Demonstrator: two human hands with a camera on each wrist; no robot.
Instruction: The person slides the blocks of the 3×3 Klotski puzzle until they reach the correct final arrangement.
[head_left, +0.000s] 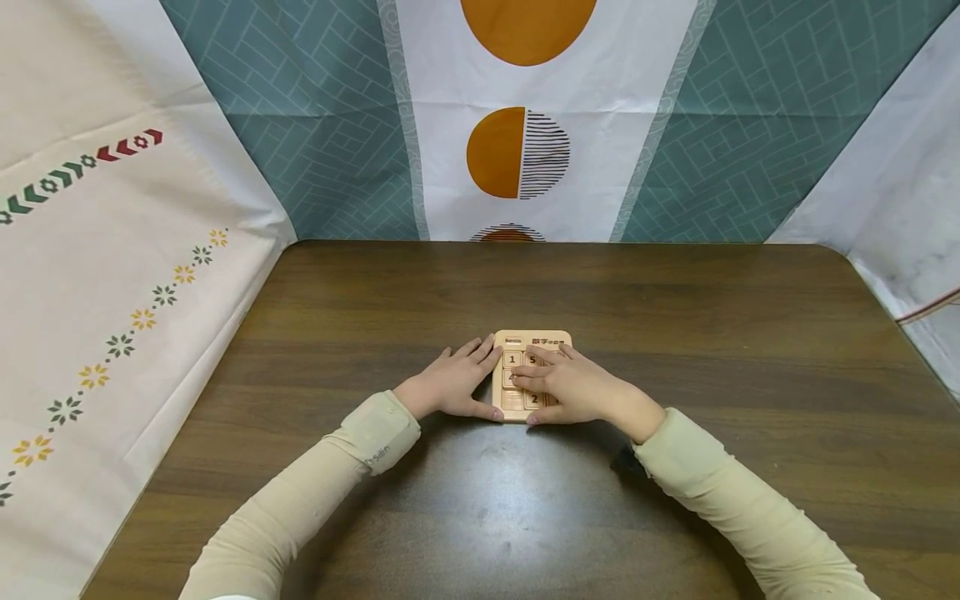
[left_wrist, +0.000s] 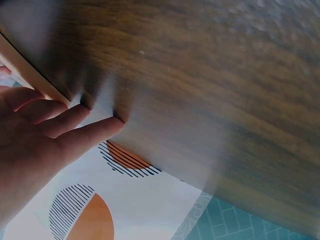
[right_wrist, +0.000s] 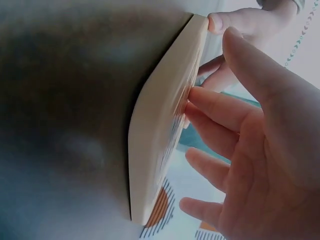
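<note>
Patterned cloth is hanging behind a brown table, orange circles running down its white middle band, while a flowered cloth is covering the left side and a thin cord is crossing pale fabric at far right. Two arms are reaching in from the near side, the left sleeve and right sleeve running out of frame at the bottom. The right hand is standing in the way of the numbered board, hiding most of its right side; the tiles marked 1, 5 and 2 are showing, while another, below the 1, is lying partly under a fingertip. A dark shape beneath the right cuff is proving hard to make out. The left wrist view is cutting off all but one edge of the board, and the right wrist view is catching it nearly side-on, its numbers unreadable. Lying flat on the table, the board is sitting between the hands: the left hand, fingers extended, is resting along its left edge, thumb touching the near-left corner; the right, fingers loosely spread, is touching its face.
</note>
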